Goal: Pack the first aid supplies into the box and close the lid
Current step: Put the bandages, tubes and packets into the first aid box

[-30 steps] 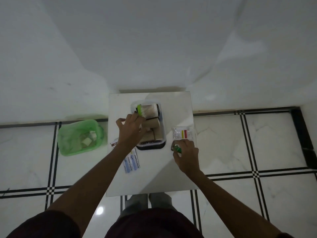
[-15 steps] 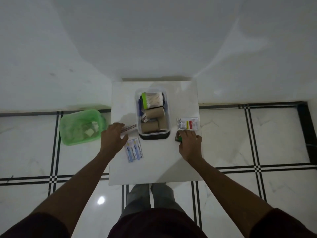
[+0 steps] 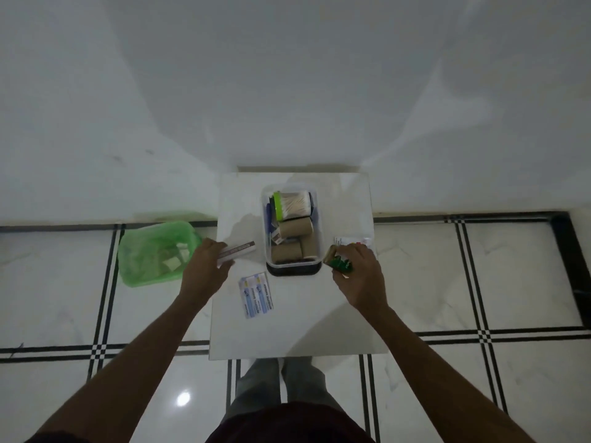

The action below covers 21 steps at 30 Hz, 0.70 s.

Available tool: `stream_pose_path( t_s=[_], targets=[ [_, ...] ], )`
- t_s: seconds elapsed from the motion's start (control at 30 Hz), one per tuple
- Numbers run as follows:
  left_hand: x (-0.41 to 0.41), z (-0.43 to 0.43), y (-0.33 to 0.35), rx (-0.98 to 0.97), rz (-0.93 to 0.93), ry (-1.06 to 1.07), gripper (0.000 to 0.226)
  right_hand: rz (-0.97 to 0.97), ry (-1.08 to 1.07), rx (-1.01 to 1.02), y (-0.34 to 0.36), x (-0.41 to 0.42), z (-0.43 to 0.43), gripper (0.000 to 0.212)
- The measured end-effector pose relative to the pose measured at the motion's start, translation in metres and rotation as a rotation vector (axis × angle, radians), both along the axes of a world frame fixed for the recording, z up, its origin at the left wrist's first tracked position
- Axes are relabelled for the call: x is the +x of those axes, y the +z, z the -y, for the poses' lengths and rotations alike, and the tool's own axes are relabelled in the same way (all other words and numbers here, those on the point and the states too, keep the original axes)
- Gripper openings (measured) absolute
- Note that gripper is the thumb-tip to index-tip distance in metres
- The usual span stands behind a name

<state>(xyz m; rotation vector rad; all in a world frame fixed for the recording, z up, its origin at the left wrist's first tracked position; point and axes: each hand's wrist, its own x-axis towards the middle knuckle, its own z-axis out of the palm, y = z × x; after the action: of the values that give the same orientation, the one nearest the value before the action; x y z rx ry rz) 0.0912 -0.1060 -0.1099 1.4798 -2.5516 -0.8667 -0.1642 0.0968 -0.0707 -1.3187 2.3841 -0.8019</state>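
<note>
A clear plastic box point(image 3: 266, 219) stands open on the small white table point(image 3: 339, 314), on top of a dark lid point(image 3: 294, 270). Inside lie brown bandage rolls point(image 3: 294, 227) and a green-capped tub of cotton swabs point(image 3: 294, 204). My left hand point(image 3: 206, 270) grips a long narrow carton point(image 3: 239, 250) left of the box. My right hand point(image 3: 359, 276) holds a small green packet point(image 3: 340, 263) just right of the box's near corner. A white sachet point(image 3: 351, 240) lies beyond that hand. Blue-and-white plaster strips point(image 3: 257, 294) lie flat on the table in front of the box.
A green plastic basket point(image 3: 153, 254) with scraps in it sits on the tiled floor left of the table. The wall rises right behind the table. My legs stand at the table's near edge.
My left hand left the box, moved left and took hold of the narrow carton. My right hand lifted the green packet off the table, toward the box.
</note>
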Motion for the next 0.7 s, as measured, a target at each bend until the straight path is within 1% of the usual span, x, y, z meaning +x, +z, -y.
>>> stream_pose_path(
  t_s=[0.1,0.17,0.23,0.37,0.43,0.5,0.57,0.7],
  targets=[
    [0.010,-0.007,0.018,-0.026,-0.070,0.089,0.037,-0.046,0.128,-0.015,0.024,-0.003,0.013,0.040],
    [0.015,-0.011,0.028,-0.063,-0.078,0.099,0.037,-0.032,0.229,0.002,0.036,-0.003,0.027,0.037],
    [0.016,-0.014,0.037,-0.095,-0.092,0.095,0.038,-0.032,0.327,0.024,0.045,-0.001,0.044,0.039],
    [0.012,-0.017,0.051,-0.120,-0.139,0.104,0.039,-0.103,0.566,0.062,0.042,0.009,0.078,0.035],
    [0.011,-0.016,0.056,-0.132,-0.150,0.108,0.040,-0.106,0.660,0.101,0.034,0.013,0.090,0.033],
    [0.010,-0.013,0.060,-0.142,-0.159,0.121,0.041,-0.098,0.715,0.159,0.025,0.015,0.098,0.029],
    [0.009,-0.010,0.064,-0.152,-0.170,0.110,0.040,-0.047,0.725,0.212,0.019,0.016,0.103,0.025],
    [0.003,-0.007,0.068,-0.182,-0.180,0.043,0.038,-0.007,0.737,0.241,0.013,0.013,0.102,0.026]
  ],
)
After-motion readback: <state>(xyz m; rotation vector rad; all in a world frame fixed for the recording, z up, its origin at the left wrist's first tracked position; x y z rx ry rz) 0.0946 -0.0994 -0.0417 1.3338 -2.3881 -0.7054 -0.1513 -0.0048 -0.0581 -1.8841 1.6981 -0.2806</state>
